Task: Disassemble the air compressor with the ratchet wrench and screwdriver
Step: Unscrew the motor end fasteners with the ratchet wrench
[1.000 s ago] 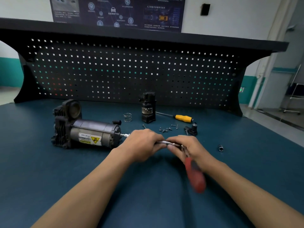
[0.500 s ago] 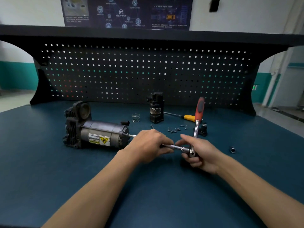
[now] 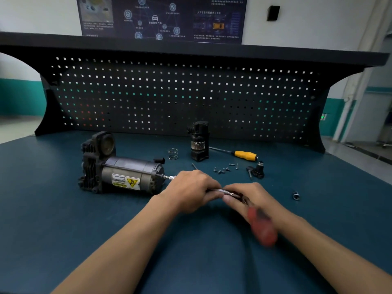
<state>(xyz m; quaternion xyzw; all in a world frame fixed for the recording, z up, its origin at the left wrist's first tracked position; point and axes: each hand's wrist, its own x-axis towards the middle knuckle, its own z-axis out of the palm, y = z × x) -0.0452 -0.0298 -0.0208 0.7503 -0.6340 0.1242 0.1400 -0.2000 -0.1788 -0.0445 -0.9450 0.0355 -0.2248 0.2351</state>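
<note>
head view: the air compressor [image 3: 121,166] lies on its side on the left half of the worktop [image 3: 63,230]. it has a grey cylindrical motor body, and at its left end a black finned block with a round opening at the top. a slim metal extension bar [image 3: 216,190] runs from the right end of the motor to the hands. the left hand [image 3: 191,192] is curled round the bar just beside the compressor. the right hand [image 3: 252,200] grips the ratchet wrench [image 3: 263,228] near its head. its red handle points toward the person and is blurred.

the motor carries a white and yellow label with a black warning triangle. the words "do not touch" can just be read; the smaller print cannot. a dark poster [image 3: 161,18] on the wall shows icons, a small yellow car and chinese text too small to read.

the worktop is dark teal. further back stands a black cylindrical part [image 3: 199,143], upright. just beside it the yellow-handled screwdriver [image 3: 244,155] lies flat. a coil spring [image 3: 173,154], a scatter of small screws [image 3: 222,169], a black fitting [image 3: 257,169] and a small metal socket [image 3: 296,196] lie about. a black pegboard [image 3: 169,98] backs the worktop. the walls are white with a teal band.
</note>
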